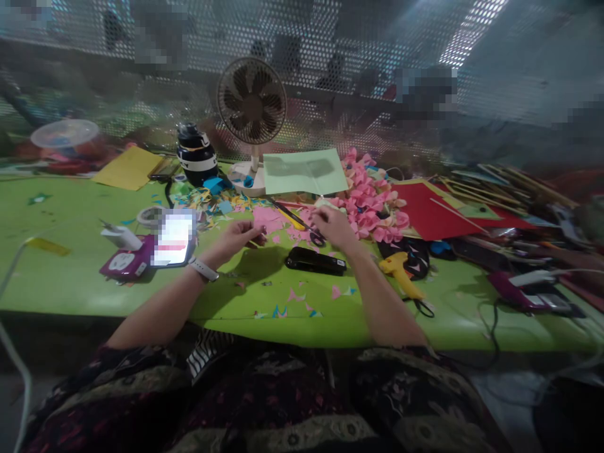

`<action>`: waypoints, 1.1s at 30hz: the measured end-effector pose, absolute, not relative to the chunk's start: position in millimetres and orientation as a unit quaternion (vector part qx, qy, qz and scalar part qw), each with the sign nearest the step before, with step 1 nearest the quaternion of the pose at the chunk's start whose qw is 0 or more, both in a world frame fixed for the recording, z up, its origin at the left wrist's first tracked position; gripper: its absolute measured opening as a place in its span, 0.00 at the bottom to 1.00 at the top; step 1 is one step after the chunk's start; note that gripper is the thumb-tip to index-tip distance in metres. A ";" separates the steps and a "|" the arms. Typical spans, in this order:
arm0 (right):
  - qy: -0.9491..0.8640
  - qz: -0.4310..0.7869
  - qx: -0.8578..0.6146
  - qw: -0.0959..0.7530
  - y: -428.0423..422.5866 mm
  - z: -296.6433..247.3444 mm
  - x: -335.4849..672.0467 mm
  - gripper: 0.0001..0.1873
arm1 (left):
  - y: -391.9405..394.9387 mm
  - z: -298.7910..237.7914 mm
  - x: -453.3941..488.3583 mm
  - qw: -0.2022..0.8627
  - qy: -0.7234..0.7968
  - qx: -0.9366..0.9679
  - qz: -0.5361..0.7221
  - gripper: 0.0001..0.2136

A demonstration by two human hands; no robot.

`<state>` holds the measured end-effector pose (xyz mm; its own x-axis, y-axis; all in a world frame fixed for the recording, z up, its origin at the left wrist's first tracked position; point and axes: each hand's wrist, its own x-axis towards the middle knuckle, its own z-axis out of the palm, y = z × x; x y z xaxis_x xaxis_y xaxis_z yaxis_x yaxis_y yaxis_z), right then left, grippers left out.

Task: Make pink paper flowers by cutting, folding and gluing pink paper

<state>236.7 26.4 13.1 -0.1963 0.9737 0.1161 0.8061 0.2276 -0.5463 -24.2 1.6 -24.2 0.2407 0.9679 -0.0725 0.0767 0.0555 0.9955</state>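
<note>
Looks like a paper-craft workshop. Shows as one by paper scraps (202,201) littering a green worktable (325,327), a heap of pink paper shapes (370,200), scissors (318,238), a black stapler (315,260) and a yellow glue gun (406,280), with a perforated screen (311,31) behind.

Your table (340,327) is lime green. At twelve o'clock you have a black stapler (315,261) and, beyond, a pale green sheet (304,172); at one, pink petals (370,201); at two, a yellow glue gun (401,274). Your watch strap (204,269) is white; your dark clothing (283,393) carries patterned tan bands.
</note>
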 end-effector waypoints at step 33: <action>-0.694 0.056 -0.718 0.020 50.5 -12.2 258.8 0.27 | -4.2 -42.2 -12.6 0.286 0.534 0.778 0.166 0.16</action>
<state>258.8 50.5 -12.2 0.0314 0.9981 -0.0525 0.9936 -0.0368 -0.1063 -12.6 -4.2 -42.2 0.3735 0.9264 -0.0471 0.7364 -0.2653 0.6224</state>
